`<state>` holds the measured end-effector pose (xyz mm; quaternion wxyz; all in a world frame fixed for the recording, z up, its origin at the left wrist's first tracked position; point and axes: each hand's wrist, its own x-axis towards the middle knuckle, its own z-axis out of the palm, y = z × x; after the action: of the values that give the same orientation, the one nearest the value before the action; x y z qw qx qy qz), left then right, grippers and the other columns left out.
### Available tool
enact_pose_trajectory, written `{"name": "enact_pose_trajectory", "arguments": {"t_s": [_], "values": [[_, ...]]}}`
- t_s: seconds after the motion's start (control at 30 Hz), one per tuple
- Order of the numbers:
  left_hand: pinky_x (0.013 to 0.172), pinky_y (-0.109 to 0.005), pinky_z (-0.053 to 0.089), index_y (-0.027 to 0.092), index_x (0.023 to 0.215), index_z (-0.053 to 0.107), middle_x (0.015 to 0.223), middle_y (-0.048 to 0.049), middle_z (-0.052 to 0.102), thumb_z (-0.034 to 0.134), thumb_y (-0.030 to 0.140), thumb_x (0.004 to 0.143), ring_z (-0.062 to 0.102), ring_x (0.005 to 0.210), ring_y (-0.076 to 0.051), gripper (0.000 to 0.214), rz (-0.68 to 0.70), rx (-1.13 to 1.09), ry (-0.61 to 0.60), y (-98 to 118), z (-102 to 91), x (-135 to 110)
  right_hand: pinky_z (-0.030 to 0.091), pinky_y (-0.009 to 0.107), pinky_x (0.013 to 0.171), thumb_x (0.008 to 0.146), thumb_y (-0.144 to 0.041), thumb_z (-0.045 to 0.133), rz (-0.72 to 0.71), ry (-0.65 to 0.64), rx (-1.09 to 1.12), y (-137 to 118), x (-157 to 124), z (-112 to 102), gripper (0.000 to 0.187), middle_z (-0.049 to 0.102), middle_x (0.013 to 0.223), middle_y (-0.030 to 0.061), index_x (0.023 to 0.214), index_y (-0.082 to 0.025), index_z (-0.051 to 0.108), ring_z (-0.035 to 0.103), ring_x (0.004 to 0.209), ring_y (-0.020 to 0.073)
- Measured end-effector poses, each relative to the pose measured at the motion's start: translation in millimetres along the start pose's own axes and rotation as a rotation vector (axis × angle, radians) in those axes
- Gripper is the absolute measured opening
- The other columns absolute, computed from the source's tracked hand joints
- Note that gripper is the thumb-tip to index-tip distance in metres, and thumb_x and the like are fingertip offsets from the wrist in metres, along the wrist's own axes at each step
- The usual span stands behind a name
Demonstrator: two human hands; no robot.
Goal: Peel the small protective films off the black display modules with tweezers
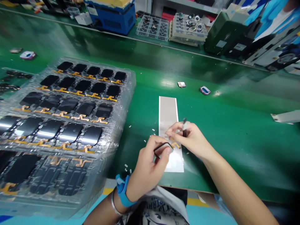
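Note:
My left hand (pixel 148 164) grips a small display screen (pixel 163 149) by its edges, pale back up, thumb on its near side. An orange flex cable (pixel 176 144) sticks out from the screen toward the right. My right hand (pixel 193 137) is closed just beyond that cable, its fingertips pinched near the screen. A short, slim dark object (pixel 184 128) shows between the right-hand fingers; its kind is unclear. Beneath both hands lies a long sheet (pixel 168 109), grey with white edges.
At left stands a stack of clear plastic trays (pixel 127 90) with rows of black screens. Small white scraps (pixel 126 166) dot the green table (pixel 234 125). Beyond the hands lie a small white part (pixel 181 84) and a purple-rimmed case (pixel 205 90). A shelf behind holds a blue machine (pixel 112 18).

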<state>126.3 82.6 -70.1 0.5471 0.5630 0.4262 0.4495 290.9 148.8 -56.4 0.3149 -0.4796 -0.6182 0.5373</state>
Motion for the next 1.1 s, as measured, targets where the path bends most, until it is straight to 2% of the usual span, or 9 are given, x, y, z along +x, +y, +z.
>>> {"name": "enact_pose_trajectory", "arguments": {"t_s": [0.07,0.13,0.23,0.37,0.5,0.67,0.83,0.97,1.1], "values": [[0.062,-0.021,0.041,0.024,0.101,0.047,0.077,0.0026,0.053,0.047,0.028,0.102,0.049,0.066,-0.011,0.004,-0.042,-0.067,0.075,-2,1.0,0,0.048,0.022,0.051,0.082,-0.035,0.071,0.033,-0.034,0.153,-1,-10,-1,0.021,0.069,0.064,0.0006,0.072,-0.016,0.069,0.060,0.054,0.0104],[0.062,-0.021,0.041,0.024,0.101,0.047,0.078,0.0018,0.055,0.047,0.030,0.102,0.050,0.067,-0.012,0.006,-0.073,-0.107,0.095,-4,1.9,1,0.052,0.024,0.056,0.081,-0.038,0.073,0.021,-0.062,0.257,-1,-17,1,0.023,0.071,0.066,0.0016,0.071,-0.017,0.070,0.064,0.059,0.0118],[0.065,-0.024,0.043,0.023,0.099,0.047,0.078,0.0010,0.055,0.048,0.033,0.101,0.052,0.070,-0.014,0.009,-0.079,-0.110,0.093,-5,2.6,0,0.055,0.027,0.063,0.079,-0.040,0.075,0.011,-0.034,0.322,1,-21,5,0.023,0.072,0.068,0.0020,0.072,-0.018,0.072,0.066,0.064,0.0135],[0.066,-0.025,0.043,0.024,0.101,0.047,0.074,0.0026,0.050,0.048,0.033,0.102,0.050,0.067,-0.014,0.009,-0.074,-0.076,0.047,-6,2.1,-1,0.055,0.027,0.060,0.078,-0.044,0.076,0.033,-0.040,0.344,4,-22,6,0.027,0.071,0.066,0.0025,0.073,-0.018,0.073,0.065,0.061,0.0136],[0.061,-0.021,0.040,0.024,0.100,0.045,0.080,0.0022,0.051,0.046,0.028,0.102,0.051,0.069,-0.012,0.005,-0.077,-0.022,0.011,-3,2.3,0,0.050,0.024,0.054,0.078,-0.047,0.075,0.039,-0.062,0.333,9,-25,2,0.029,0.069,0.064,0.0018,0.072,-0.018,0.073,0.059,0.055,0.0118],[0.061,-0.022,0.042,0.022,0.101,0.041,0.084,0.0004,0.053,0.046,0.024,0.100,0.055,0.069,-0.012,0.005,-0.066,0.009,-0.034,0,2.6,5,0.039,0.020,0.045,0.077,-0.044,0.076,0.066,-0.006,0.254,15,-27,0,0.028,0.064,0.060,0.0007,0.070,-0.017,0.073,0.050,0.050,0.0089],[0.057,-0.022,0.038,0.024,0.103,0.041,0.079,0.0020,0.051,0.044,0.028,0.101,0.051,0.065,-0.013,0.005,-0.136,0.042,-0.032,-1,0.9,3,0.037,0.022,0.044,0.076,-0.046,0.076,0.071,0.018,0.213,13,-26,3,0.030,0.060,0.055,-0.0002,0.067,-0.018,0.072,0.047,0.048,0.0096],[0.068,-0.025,0.041,0.024,0.104,0.044,0.086,0.0003,0.055,0.040,0.030,0.103,0.050,0.075,-0.014,0.006,-0.168,-0.023,-0.027,-6,0.3,-1,0.030,0.022,0.041,0.078,-0.044,0.074,0.040,0.075,0.148,9,-28,6,0.028,0.059,0.056,0.0004,0.068,-0.018,0.072,0.045,0.048,0.0101],[0.064,-0.025,0.037,0.024,0.101,0.043,0.078,0.0033,0.047,0.040,0.038,0.104,0.043,0.069,-0.013,0.014,-0.159,-0.044,-0.042,-10,0.7,-2,0.023,0.023,0.041,0.078,-0.042,0.074,0.039,0.109,0.123,6,-30,8,0.026,0.055,0.053,-0.0011,0.068,-0.018,0.073,0.035,0.045,0.0080]]}}
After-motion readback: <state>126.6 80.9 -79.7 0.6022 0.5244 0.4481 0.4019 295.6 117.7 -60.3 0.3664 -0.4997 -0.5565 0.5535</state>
